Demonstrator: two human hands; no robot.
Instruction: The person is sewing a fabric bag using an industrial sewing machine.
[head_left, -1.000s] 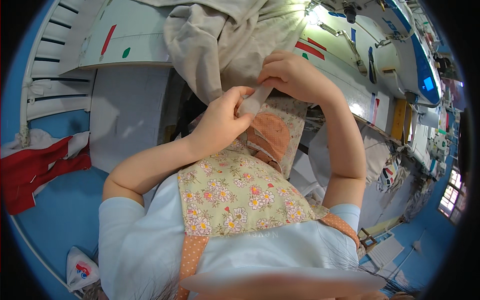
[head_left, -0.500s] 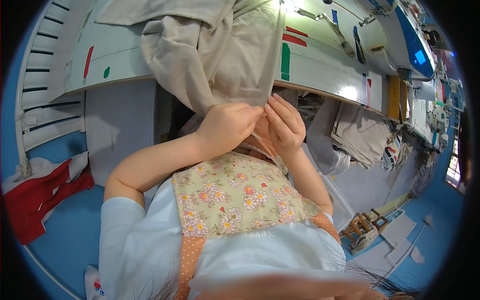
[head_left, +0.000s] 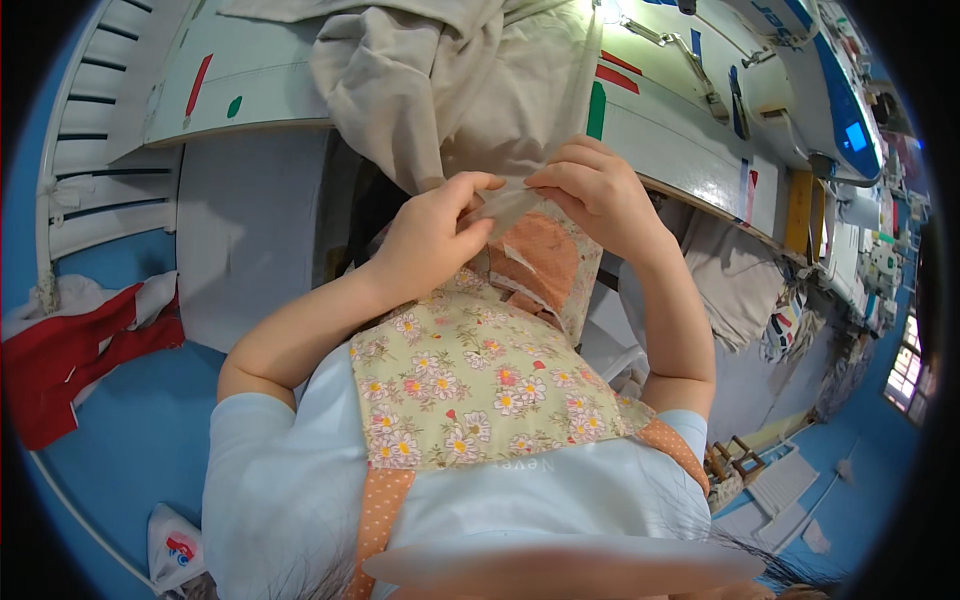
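A large beige cloth (head_left: 480, 90) drapes off the front edge of the white sewing table and hangs down toward me. My left hand (head_left: 440, 225) has its thumb and fingers curled around the near edge of this cloth. Close beside it, my right hand (head_left: 595, 195) pinches the same edge between thumb and fingertips. A short folded stretch of the fabric spans the gap between the two hands, above my flowered apron (head_left: 470, 385). Some of the fingertips are hidden by the cloth and the hands themselves.
The white table (head_left: 690, 165) carries red and green tape marks and scissors (head_left: 739, 103). A sewing machine (head_left: 835, 100) stands at the right. More cloth (head_left: 735, 275) hangs under the table. White slatted rack (head_left: 110, 190) and red cloth (head_left: 90, 360) are at the left.
My hands have moved apart, opening a stretch of cloth between them. The right hand has turned and come further over the fabric; the left has shifted slightly.
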